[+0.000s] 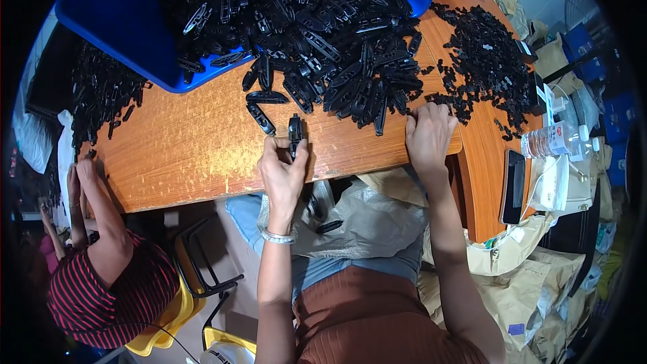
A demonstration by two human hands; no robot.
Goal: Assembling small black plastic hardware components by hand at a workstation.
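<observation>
Bare tabletop [182,148] left of my hands is wide open; the parts pile [337,47] and blue bin [128,20] block everything ahead.

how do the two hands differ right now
The left hand is closed around a black plastic piece, held upright at the table edge; the right hand holds nothing visible and lies palm down, fingers at the rim of the black pile. The left wrist wears a bracelet; the right wrist is bare. Both are at the table's near edge.
</observation>
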